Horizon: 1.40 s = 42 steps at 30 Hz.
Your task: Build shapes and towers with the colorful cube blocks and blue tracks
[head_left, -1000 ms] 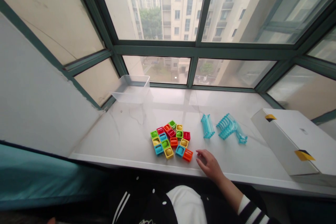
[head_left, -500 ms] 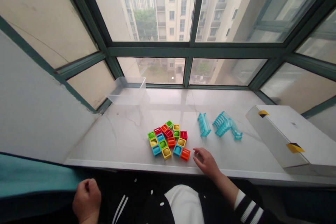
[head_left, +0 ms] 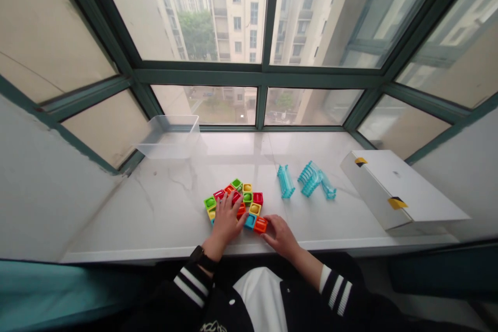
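Note:
A cluster of small coloured square blocks (head_left: 249, 198) lies near the front edge of the white marble sill (head_left: 155, 218). My left hand (head_left: 226, 219) lies flat on the left part of the cluster, fingers spread over red, green and yellow blocks. My right hand (head_left: 280, 236) rests on the sill at the cluster's right. Its curled fingertips close on the orange block (head_left: 260, 225) at the front right corner. A blue block (head_left: 250, 221) sits between the two hands. A dark watch (head_left: 199, 257) is on my left wrist.
Clear blue ribbed track pieces (head_left: 286, 181) and a curved one (head_left: 313, 179) lie right of the blocks. A long white box (head_left: 392, 189) sits at the right. An empty clear plastic bin (head_left: 167, 137) stands at the back left by the window frame.
My left hand came up from below the sill and landed on the blocks. My right hand slid left to the orange block. The view turned to the right.

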Motion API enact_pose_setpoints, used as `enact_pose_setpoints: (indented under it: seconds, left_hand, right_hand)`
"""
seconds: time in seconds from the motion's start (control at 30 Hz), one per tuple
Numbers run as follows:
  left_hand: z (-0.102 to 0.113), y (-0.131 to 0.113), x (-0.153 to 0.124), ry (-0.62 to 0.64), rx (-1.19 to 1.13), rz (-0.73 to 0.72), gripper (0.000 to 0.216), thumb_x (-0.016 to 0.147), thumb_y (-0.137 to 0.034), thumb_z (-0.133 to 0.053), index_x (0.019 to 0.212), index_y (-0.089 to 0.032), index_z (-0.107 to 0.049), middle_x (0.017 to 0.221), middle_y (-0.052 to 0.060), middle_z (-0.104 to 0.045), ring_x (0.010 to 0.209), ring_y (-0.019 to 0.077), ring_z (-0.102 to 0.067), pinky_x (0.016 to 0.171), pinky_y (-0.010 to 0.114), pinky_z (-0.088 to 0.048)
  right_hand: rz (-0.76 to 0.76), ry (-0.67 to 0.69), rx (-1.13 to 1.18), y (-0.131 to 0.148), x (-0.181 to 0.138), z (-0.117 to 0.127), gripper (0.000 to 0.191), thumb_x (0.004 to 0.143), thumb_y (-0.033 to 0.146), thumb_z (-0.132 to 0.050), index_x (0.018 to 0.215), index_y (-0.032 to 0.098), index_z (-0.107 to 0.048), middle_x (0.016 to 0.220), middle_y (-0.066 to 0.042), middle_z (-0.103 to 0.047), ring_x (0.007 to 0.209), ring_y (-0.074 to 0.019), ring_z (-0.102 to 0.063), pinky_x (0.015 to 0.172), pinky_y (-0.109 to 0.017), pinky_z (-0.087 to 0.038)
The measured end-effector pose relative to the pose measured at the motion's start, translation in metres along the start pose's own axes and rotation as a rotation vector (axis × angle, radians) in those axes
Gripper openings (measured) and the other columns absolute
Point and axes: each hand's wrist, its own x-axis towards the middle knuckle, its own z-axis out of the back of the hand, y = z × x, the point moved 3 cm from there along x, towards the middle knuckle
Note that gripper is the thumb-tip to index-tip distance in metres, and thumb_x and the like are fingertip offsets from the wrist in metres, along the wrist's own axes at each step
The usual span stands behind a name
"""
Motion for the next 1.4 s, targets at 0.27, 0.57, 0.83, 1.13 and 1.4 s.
enact_pose_setpoints:
  seconds: [0.27,0.57,0.83,1.13,1.4]
  left_hand:
    - [-0.021,-0.002,0.009,0.105,0.066,0.030,0.061,0.101,-0.057,-0.051,0.156,-0.030,-0.053,0.169,0.013,-0.039,0.156,0.0422,-0.032,0.127,0.062,-0.020]
    - [-0.016,-0.012,-0.007,0.112,0.064,0.018,0.058,0.101,-0.057,-0.050,0.153,-0.032,-0.056,0.169,0.011,-0.040,0.155,0.0403,-0.033,0.127,0.062,-0.020]
    - [-0.020,-0.013,-0.009,0.135,0.069,0.018,0.054,0.100,-0.056,-0.052,0.146,-0.030,-0.063,0.169,0.011,-0.039,0.156,0.0423,-0.031,0.127,0.064,-0.017]
    - [-0.021,-0.014,-0.008,0.157,0.046,0.037,0.054,0.100,-0.051,-0.054,0.150,-0.032,-0.059,0.172,0.012,-0.035,0.158,0.0435,-0.027,0.127,0.067,-0.017]
    - [-0.015,-0.036,-0.007,0.217,-0.066,-0.247,0.048,0.105,-0.037,-0.050,0.152,-0.041,-0.055,0.169,0.002,-0.042,0.160,0.0340,-0.029,0.131,0.062,-0.018]
  right_hand:
    - [0.004,-0.010,0.019,0.001,0.001,0.003,0.042,0.086,0.024,-0.073,0.126,0.025,-0.061,0.118,-0.010,-0.070,0.109,-0.0299,-0.065,0.101,-0.049,-0.053]
    - [0.014,0.044,0.125,0.007,0.000,0.016,0.038,0.081,0.021,-0.073,0.116,0.025,-0.062,0.109,-0.007,-0.068,0.101,-0.0261,-0.064,0.093,-0.042,-0.055]
    - [0.001,0.061,0.167,0.005,-0.002,0.025,0.037,0.078,0.019,-0.073,0.113,0.025,-0.062,0.106,-0.005,-0.068,0.097,-0.0237,-0.065,0.089,-0.037,-0.055]
    - [-0.074,-0.037,0.166,-0.006,-0.009,0.040,0.032,0.083,0.024,-0.072,0.115,0.024,-0.064,0.106,-0.006,-0.068,0.097,-0.0241,-0.066,0.089,-0.038,-0.056]
    - [-0.060,0.005,0.168,-0.004,-0.008,0.040,0.037,0.082,0.021,-0.072,0.118,0.024,-0.064,0.110,-0.007,-0.069,0.101,-0.0248,-0.067,0.093,-0.040,-0.056]
